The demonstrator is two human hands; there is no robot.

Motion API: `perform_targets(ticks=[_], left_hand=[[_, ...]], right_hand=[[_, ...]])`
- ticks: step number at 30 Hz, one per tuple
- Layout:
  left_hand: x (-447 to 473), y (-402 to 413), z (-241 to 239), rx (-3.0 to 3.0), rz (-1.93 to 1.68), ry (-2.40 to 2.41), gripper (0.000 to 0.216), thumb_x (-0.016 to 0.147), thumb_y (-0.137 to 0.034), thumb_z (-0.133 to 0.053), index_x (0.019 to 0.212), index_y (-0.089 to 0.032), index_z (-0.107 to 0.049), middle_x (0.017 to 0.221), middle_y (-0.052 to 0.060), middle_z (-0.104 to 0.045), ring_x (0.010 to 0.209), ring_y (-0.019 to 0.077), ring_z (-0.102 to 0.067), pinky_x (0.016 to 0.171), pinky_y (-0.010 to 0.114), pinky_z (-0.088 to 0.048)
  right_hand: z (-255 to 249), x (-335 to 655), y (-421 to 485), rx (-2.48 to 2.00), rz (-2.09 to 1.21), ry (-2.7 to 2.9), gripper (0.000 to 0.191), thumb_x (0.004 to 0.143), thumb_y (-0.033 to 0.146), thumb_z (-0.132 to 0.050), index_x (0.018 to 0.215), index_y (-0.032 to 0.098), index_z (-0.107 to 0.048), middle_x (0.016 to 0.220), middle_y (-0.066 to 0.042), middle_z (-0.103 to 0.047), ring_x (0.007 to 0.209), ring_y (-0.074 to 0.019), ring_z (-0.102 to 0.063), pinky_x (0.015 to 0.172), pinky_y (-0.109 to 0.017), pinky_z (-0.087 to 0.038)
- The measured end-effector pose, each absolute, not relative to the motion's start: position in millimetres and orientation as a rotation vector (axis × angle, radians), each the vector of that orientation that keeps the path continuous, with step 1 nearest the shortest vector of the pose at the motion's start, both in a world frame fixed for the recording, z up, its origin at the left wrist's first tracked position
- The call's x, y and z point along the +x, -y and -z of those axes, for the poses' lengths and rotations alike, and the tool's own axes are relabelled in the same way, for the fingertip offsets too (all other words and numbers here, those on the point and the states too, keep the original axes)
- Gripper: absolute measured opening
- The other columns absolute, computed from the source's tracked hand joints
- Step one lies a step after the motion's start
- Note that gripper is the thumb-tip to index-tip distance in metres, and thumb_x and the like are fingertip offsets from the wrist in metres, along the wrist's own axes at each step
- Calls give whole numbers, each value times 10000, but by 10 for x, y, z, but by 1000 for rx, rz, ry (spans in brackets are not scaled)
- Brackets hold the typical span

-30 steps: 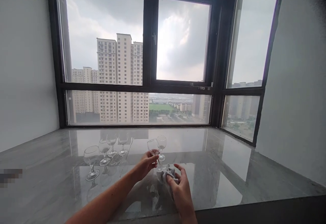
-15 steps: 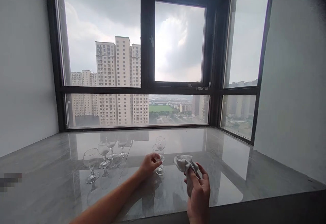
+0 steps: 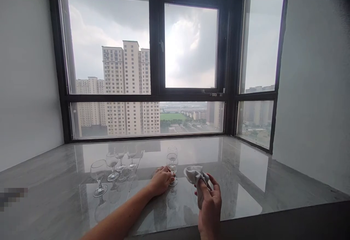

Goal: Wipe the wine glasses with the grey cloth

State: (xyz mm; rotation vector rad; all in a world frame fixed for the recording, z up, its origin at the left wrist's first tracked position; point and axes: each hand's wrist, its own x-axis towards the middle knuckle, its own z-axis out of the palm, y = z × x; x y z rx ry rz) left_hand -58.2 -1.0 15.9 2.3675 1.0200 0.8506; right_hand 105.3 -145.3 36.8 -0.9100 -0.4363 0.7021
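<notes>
1. While your right hand (image 3: 210,201) grasps a grey cloth (image 3: 194,174) between thumb and fingers, your left hand (image 3: 162,179) has its fingertips at the stem of the front glass (image 3: 172,158); whether they clasp it or merely touch it, I cannot tell;
2. Your front glass stands upright on the glossy counter (image 3: 290,187), just before the rear glass (image 3: 172,149);
3. Four stemmed glasses (image 3: 98,169) stand upright to your left;
4. Ahead, any marking on the window fitting (image 3: 213,94) is too small to read.
</notes>
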Motion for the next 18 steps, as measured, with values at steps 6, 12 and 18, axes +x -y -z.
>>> perform_targets(ticks=[6,12,18], left_hand=[[-548,5,-154,2650,-701,-1130,295,930,-370,-515,1053,-267,-762,1156,105,-627,1125,302,-513,996,442,-365],[-478,-147,-108,2592,-748,-1212,209,880,-384,-621,950,-279,-787,1080,79,-651,1046,274,-560,918,386,-411],[-365,-247,-83,2544,-862,-1298,145,829,-356,-690,897,-262,-777,1012,57,-675,1019,267,-582,897,379,-423]], right_hand=[[-367,1056,1470,-920,-684,448,780,658,613,-802,1265,199,-539,979,-73,-688,882,-249,-656,650,-272,-497],[-337,1089,1454,-945,-677,459,784,665,614,-786,1279,197,-534,951,-69,-702,862,-252,-661,634,-272,-500],[-349,1082,1449,-925,-696,414,806,616,612,-813,1260,205,-548,925,-50,-698,814,-212,-640,613,-238,-485]])
